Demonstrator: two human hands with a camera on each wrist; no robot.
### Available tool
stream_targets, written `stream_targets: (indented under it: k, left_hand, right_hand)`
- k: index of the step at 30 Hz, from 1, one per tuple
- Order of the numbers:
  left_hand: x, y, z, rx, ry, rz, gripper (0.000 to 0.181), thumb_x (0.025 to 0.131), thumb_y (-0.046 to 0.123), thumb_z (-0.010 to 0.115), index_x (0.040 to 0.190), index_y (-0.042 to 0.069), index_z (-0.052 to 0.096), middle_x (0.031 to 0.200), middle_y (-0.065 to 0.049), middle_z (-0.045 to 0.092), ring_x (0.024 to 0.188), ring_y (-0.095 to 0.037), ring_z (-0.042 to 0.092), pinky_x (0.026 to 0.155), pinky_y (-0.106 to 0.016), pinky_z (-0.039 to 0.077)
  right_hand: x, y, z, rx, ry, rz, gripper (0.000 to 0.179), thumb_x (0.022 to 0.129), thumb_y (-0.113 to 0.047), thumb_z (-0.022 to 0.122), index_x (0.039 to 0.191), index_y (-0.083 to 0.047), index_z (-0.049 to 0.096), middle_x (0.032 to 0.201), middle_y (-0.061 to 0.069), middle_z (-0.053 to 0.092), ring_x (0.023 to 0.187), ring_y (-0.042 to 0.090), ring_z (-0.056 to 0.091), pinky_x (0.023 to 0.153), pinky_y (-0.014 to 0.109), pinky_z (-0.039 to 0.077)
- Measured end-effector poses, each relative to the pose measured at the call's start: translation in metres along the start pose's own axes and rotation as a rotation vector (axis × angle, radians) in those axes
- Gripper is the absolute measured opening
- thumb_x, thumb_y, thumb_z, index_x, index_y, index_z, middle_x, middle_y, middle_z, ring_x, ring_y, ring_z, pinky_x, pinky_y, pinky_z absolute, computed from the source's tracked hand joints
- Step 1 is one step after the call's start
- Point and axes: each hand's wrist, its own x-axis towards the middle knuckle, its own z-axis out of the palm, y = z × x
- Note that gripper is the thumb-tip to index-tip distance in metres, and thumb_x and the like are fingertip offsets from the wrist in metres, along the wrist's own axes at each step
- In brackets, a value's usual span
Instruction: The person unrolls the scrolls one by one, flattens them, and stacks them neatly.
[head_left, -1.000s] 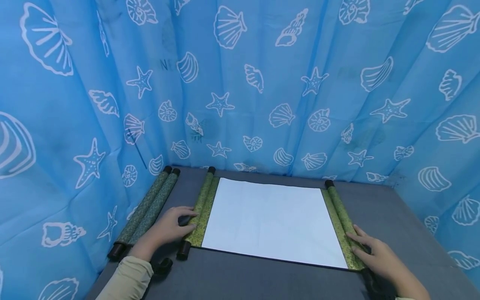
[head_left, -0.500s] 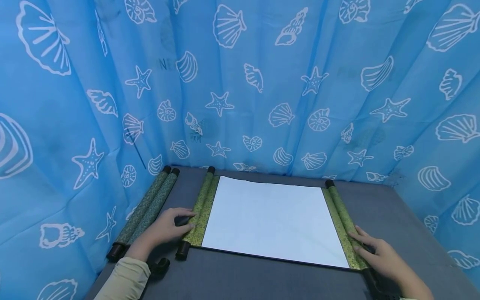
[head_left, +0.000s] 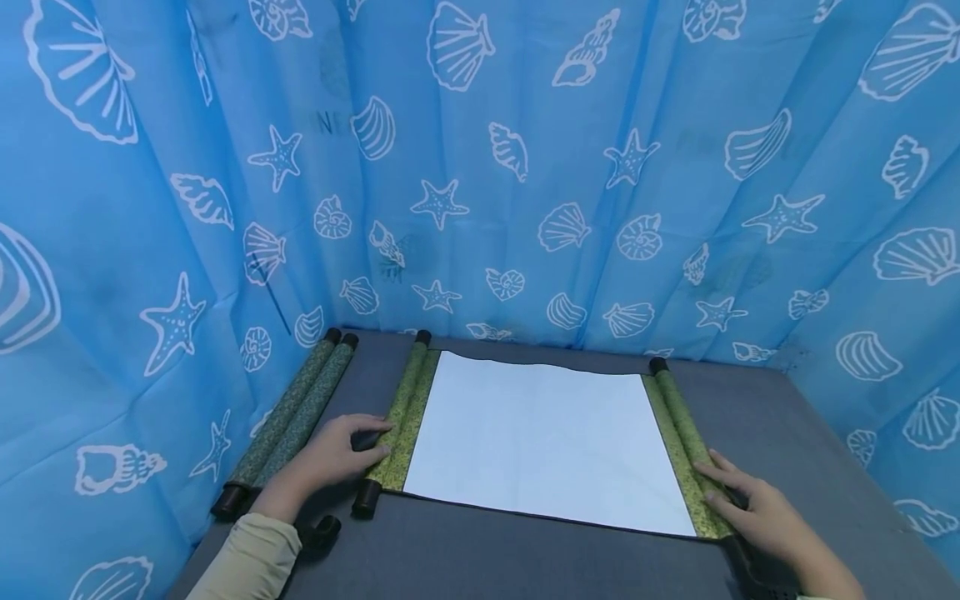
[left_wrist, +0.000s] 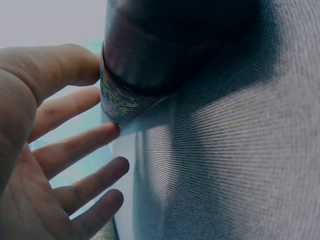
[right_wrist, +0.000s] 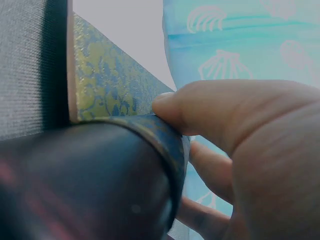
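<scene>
And here lies the white scroll with yellow-green patterned borders [head_left: 551, 442], opened out across the lower middle of the frame, its far edge slightly wavy, on the dark grey woven tabletop [head_left: 555, 562]. My left hand [head_left: 330, 454], lower left of centre, is pinching the green patterned left roller [head_left: 408, 387] near its close end, just short of the glossy dark end cap [head_left: 367, 498]; the left wrist view has thumb and fingertips against it, lower fingers spread. Over at lower right, my right hand [head_left: 757, 504] grips the green patterned right roller [head_left: 677, 412], thumb on one side, fingers round the other in the right wrist view. Both rollers slant, dark caps at their far ends too. Off to the left, near my left forearm in its pale beige sleeve [head_left: 251, 554], two speckled dark green rolls lie side by side. Filling the upper frame: the bright blue curtain [head_left: 480, 167] printed with white shells and starfish, hanging in soft folds.
</scene>
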Motion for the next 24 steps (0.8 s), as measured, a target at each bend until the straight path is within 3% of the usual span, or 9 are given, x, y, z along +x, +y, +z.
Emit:
stream_targets:
  k: [9,24]
  left_hand:
    - [-0.003,0.008,0.001,-0.047,-0.015,-0.051,0.041,0.103,0.033,0.073,0.142,0.021,0.069,0.147,-0.008,0.066,0.141,-0.039,0.057,0.115,-0.055,0.047]
    - [-0.006,0.013,-0.001,-0.032,-0.036,-0.039,0.040,0.103,0.035,0.072,0.139,0.020,0.069,0.144,-0.009,0.066,0.139,-0.040,0.058,0.115,-0.056,0.047]
  right_hand:
    - [-0.001,-0.001,-0.002,0.035,-0.050,0.018,0.054,0.107,-0.029,0.066,0.150,0.004,0.056,0.160,0.044,0.031,0.138,0.071,0.036,0.095,0.070,0.052]
    - [-0.001,-0.008,-0.004,0.083,-0.120,0.032,0.055,0.106,-0.025,0.065,0.151,0.005,0.054,0.162,0.049,0.019,0.141,0.075,0.025,0.094,0.076,0.046]
